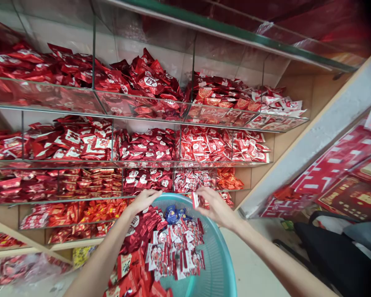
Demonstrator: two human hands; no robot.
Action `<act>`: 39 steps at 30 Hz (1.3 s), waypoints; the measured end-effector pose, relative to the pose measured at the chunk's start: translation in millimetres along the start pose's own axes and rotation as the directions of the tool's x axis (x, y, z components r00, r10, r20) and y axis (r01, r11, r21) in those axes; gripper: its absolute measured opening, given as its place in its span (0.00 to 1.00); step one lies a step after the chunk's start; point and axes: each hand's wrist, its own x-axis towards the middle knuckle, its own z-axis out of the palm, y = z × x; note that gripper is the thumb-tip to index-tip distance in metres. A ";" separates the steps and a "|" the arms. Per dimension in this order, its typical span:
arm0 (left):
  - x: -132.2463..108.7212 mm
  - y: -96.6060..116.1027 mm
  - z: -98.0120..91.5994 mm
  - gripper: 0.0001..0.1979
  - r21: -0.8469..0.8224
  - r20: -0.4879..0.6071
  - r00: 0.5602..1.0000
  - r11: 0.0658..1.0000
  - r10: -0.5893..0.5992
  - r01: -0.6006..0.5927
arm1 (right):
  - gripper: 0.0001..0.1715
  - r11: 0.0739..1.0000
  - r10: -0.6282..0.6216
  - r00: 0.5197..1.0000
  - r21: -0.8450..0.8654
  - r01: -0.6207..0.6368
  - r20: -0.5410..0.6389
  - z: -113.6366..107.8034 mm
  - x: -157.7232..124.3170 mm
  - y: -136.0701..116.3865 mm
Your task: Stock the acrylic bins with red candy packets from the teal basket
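Note:
A blue-green plastic basket [224, 264] stands below the shelves, holding several piles of wrapped packets. My left hand [144, 201] is at its far rim, fingers closed on the edge, with the fingertips partly hidden. Just over the same rim, to the right, my right hand [212, 206] pinches a small red and white packet [196, 200]. Inside the basket lie white and red packets with printed figures [176, 247], dark red packets [139, 231], larger bright red packets [130, 272] and a few blue packets [172, 214].
Glass-fronted shelves [142, 108] with dividers hold red packets in rows ahead of me. One compartment behind the basket has white and red packets [193, 180]; orange packets [228, 179] sit beside it. A black chair [324, 251] and red boxes [352, 196] are at the right.

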 end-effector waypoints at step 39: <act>-0.1 -6.0 1.0 0.23 -0.025 0.000 0.999 0.999 0.036 -0.036 | 0.22 0.949 0.095 0.922 -0.314 0.030 0.376 112.6 -66.0 -80.5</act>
